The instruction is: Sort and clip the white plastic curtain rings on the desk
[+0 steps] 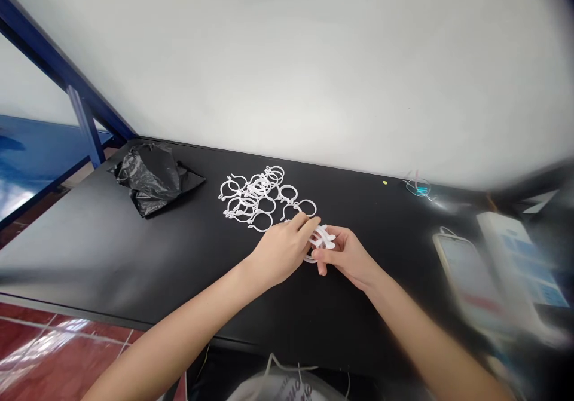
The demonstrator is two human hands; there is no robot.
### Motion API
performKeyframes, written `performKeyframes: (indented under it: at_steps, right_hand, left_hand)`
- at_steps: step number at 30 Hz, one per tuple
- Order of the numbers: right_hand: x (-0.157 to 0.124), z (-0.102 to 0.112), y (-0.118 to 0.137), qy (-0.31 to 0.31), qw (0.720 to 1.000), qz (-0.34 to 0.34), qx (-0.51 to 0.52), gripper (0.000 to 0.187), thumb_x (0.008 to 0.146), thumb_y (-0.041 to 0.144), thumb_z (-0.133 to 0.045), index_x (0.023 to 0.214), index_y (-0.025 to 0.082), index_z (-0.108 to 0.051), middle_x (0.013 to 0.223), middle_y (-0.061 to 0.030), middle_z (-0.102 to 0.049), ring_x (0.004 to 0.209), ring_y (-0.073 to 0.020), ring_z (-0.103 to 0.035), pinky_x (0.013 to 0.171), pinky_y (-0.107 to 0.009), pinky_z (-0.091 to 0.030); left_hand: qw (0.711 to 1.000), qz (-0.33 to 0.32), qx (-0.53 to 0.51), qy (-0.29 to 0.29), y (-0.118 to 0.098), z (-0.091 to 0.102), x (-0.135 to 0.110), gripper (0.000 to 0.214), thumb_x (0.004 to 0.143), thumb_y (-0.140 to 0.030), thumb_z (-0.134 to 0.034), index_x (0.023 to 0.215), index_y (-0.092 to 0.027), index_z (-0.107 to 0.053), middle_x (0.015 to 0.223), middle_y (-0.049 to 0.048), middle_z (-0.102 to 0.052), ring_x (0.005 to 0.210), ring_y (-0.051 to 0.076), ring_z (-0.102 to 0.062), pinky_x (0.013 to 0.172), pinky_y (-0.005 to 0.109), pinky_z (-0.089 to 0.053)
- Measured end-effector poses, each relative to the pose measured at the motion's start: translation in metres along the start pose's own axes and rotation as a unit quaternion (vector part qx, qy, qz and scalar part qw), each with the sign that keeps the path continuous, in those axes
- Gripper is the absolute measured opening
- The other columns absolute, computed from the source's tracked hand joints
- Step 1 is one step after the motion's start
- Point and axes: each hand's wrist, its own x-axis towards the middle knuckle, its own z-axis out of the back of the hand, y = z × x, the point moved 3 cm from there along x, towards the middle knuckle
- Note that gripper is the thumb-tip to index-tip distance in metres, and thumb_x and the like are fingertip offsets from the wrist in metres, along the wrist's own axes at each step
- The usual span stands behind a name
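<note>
Several white plastic rings (323, 237) with small tabs are bunched together between my two hands, over the black table. My left hand (287, 245) has its fingers closed over the rings from the left and hides part of them. From the right, my right hand (343, 253) pinches the same bunch near the tabs, thumb in front. Just beyond my left hand, a loose pile of white rings (258, 195) of the same kind lies spread on the table, some overlapping. A single ring (307, 208) lies closest to my fingers.
A crumpled black plastic bag (155, 177) lies at the left of the black table (179, 257). On the right are a phone (466, 275), a white and blue box (522, 257) and a small wire item with blue parts (419, 189). A white wall (314, 72) stands behind.
</note>
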Motion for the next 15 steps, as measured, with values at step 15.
performKeyframes:
  at_steps: [15]
  right_hand:
    - [-0.0014,0.0004,0.0016,0.080,0.994,-0.016,0.066,0.024,0.078,0.038,-0.077,0.078,0.014,-0.076,0.071,-0.0048,-0.074,0.054,-0.0134,-0.072,0.045,-0.017,-0.054]
  left_hand:
    - [0.998,-0.040,-0.051,-0.019,0.0092,-0.0013,-0.0018,0.054,0.090,-0.013,-0.039,0.144,-0.012,-0.036,0.078,0.0046,-0.072,0.063,0.018,-0.066,0.058,0.025,-0.047]
